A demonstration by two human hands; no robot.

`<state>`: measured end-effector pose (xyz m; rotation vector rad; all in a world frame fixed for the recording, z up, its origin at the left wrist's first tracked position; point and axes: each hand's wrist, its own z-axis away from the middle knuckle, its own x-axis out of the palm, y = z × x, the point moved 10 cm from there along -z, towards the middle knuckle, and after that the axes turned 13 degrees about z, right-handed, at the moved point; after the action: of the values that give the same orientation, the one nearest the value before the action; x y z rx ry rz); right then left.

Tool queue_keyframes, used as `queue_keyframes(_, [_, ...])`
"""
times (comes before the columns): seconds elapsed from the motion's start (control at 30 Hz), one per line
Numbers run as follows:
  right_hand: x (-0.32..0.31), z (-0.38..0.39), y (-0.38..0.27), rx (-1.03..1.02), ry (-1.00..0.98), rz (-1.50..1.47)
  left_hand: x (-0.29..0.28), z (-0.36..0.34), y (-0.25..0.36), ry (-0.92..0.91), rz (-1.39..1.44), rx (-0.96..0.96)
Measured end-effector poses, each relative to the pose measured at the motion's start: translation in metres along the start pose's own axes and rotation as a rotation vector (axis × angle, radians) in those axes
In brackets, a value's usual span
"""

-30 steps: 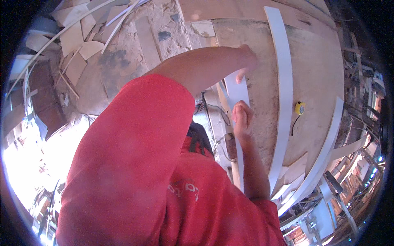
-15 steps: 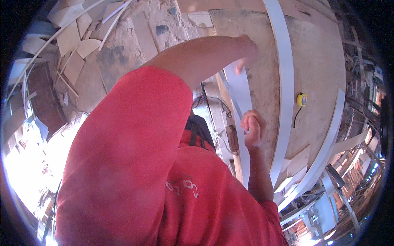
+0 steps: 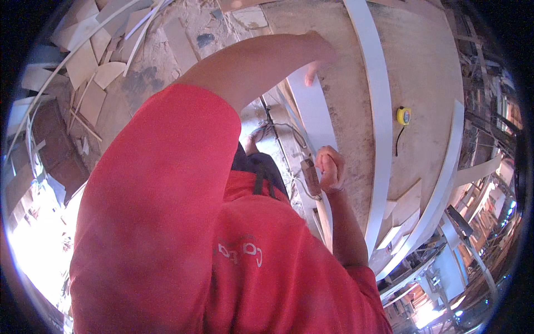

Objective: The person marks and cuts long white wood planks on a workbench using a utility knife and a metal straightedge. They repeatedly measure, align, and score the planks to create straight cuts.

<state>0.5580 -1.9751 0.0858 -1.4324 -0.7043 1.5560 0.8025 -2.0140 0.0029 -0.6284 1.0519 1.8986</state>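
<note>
Shirt (image 3: 267,239): red, white lettering (image 3: 239,254). 3 strips (image 3: 313,108): plain white. Tape measure (image 3: 404,116): yellow; strap (image 3: 398,142) black. Counter (image 3: 417,67): tan, mottled darker. Block (image 3: 310,177): brown. Trousers (image 3: 268,168): near-black. Offcuts (image 3: 83,61): beige.

The left arm (image 3: 253,67) is stretched across the front, the left hand (image 3: 321,51) bent downward, blurred; the right hand (image 3: 330,166) is curled, nearer the body.
</note>
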Motion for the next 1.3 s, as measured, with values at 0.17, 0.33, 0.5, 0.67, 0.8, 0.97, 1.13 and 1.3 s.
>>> queue_keyframes(0.17, [-0.008, 0.017, 0.015, 0.077, -0.014, -0.089, 0.008, -0.002, -0.010, -0.077, 0.033, -0.088])
queue_keyframes(0.33, [-0.005, 0.021, 0.004, -0.091, 0.040, 0.070, 0.006, -0.007, -0.002, 0.010, 0.027, -0.024])
queue_keyframes(0.5, [0.001, 0.026, 0.030, 0.122, -0.035, -0.150, 0.004, 0.009, -0.011, 0.037, -0.001, -0.213])
queue_keyframes(0.67, [-0.021, 0.039, 0.017, 0.060, -0.032, -0.275, 0.011, 0.045, 0.065, 0.509, 0.129, -0.313])
queue_keyframes(0.8, [-0.020, 0.041, 0.022, 0.128, -0.065, -0.091, 0.063, 0.056, 0.119, 0.602, 0.314, -0.300])
queue_keyframes(0.97, [-0.019, 0.044, 0.014, -0.008, 0.005, -0.164, 0.096, 0.049, 0.119, 0.546, 0.390, -0.310])
queue_keyframes(1.13, [-0.009, 0.049, 0.032, 0.059, -0.044, -0.095, 0.096, 0.049, 0.121, 0.578, 0.373, -0.306])
queue_keyframes(1.3, [-0.010, 0.055, 0.051, 0.156, -0.015, -0.146, 0.094, 0.050, 0.117, 0.547, 0.357, -0.349])
